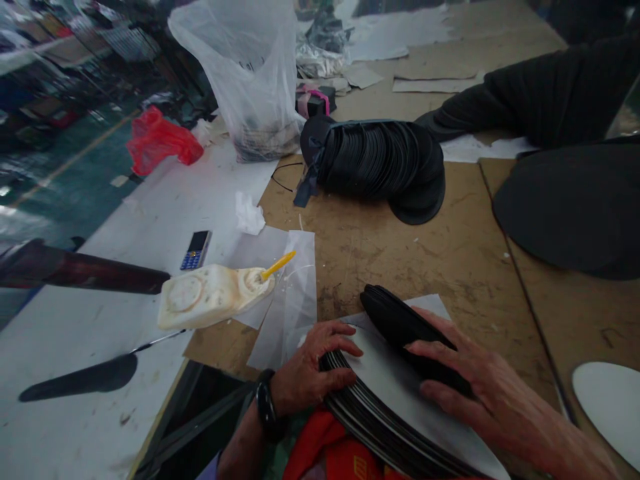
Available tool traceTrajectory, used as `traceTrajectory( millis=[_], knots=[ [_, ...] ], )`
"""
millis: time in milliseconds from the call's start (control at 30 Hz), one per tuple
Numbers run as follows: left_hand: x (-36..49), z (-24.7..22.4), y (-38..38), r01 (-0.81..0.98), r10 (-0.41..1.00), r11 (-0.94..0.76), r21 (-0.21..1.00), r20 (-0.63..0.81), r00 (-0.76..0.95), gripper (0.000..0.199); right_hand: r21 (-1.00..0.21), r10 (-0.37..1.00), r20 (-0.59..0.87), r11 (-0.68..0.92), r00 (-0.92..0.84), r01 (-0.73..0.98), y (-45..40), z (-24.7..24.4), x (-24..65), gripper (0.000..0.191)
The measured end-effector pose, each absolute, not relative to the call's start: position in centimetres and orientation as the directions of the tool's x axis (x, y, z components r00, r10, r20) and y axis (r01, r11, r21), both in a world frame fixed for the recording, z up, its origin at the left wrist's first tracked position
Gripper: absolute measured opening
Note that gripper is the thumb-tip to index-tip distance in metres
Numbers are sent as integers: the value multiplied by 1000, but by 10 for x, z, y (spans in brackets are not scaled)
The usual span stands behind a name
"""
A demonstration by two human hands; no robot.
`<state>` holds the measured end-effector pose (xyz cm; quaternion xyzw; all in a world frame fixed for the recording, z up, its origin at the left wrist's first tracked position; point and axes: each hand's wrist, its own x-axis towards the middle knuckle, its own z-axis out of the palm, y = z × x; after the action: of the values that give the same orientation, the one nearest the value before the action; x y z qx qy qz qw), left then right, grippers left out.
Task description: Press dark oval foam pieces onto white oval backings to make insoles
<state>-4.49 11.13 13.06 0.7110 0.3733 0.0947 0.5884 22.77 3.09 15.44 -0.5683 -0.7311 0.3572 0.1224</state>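
In the head view, a thick stack of oval sheets [400, 393], white on top with dark edges, lies at the table's front, close to my body. My left hand [320, 367] curls round its left end, thumb and fingers bent at the edges. A black wristband [266, 403] is on that wrist. Over the white top sheet, my right hand [465, 373] is closed round a small bundle of black oval sheets [387, 313], tilted and pressed together. Part of that bundle is hidden behind the fingers.
Left of the stack are a whitish glue bottle [195, 297] with a yellow stick, a phone [196, 250] and a dark blade-shaped tool [80, 380]. Behind lie a row of black ovals [375, 160] and a plastic bag [245, 73]. Large black ovals [570, 207] lie right.
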Motion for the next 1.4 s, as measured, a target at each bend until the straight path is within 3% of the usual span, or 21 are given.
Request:
traceTrajectory(
  millis=[133,267,400,467,600,733,867,967,1133,1300,1400],
  knots=[
    [-29,136,115,491,659,-21,871,-358,662,23,-626,880,-324,76,-348,776,25,155,219,59],
    [-26,134,118,511,651,28,859,-404,643,24,-595,870,-359,66,-338,801,22,156,212,63],
    [-43,129,116,503,594,70,862,-441,673,69,-600,853,-396,40,-340,799,18,155,208,73],
    [-51,127,112,488,563,91,868,-449,694,80,-610,838,-418,28,-351,792,16,154,205,76],
    [-51,127,102,483,601,107,869,-443,665,75,-621,837,-431,-4,-337,784,18,157,204,66],
    [-40,127,101,485,676,11,874,-365,641,73,-619,840,-449,-48,-303,784,26,163,211,57],
    [-34,127,102,477,672,-110,872,-288,682,79,-629,852,-443,-75,-278,773,30,169,216,58],
    [-30,127,103,506,689,-136,852,-285,666,71,-645,860,-421,-59,-289,762,31,170,219,60],
    [-22,128,100,535,751,-162,829,-248,611,56,-634,927,-266,39,-266,772,45,147,242,35],
    [-20,127,100,520,786,-142,842,-223,576,58,-483,996,-68,16,-55,875,55,125,267,34],
    [-18,126,102,503,794,-135,853,-210,570,59,-617,987,-154,-62,-43,784,38,135,258,43]
  ],
)
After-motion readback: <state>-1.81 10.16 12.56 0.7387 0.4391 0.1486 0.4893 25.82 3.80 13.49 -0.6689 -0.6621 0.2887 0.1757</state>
